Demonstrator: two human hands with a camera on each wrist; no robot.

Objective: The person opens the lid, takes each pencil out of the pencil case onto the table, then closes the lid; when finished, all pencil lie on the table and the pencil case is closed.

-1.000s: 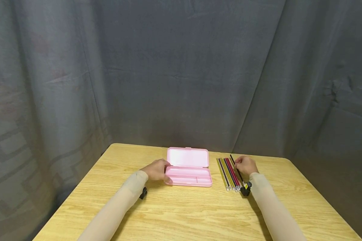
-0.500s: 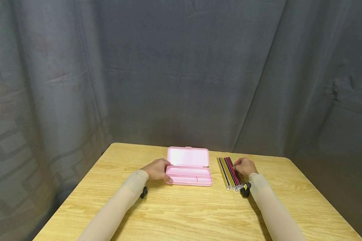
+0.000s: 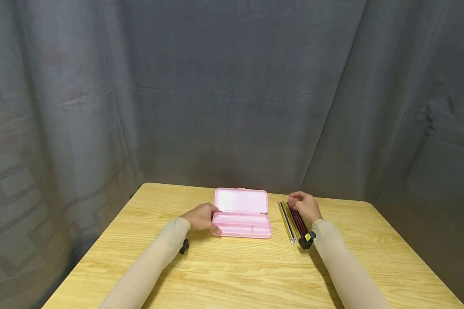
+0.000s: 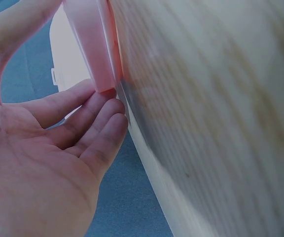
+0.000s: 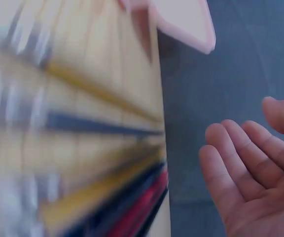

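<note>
left hand (image 3: 202, 217) grips the open pink pencil case (image 3: 242, 213) near the desk's (image 3: 232, 274) far edge; right hand (image 3: 304, 205), fingers relaxed and empty, hovers over the pencils (image 3: 291, 222); no writing readable.

Open case (image 3: 242, 219) mid-table (image 3: 232, 274) — pencils (image 3: 291, 222) just right of it, lid behind tray.
</note>
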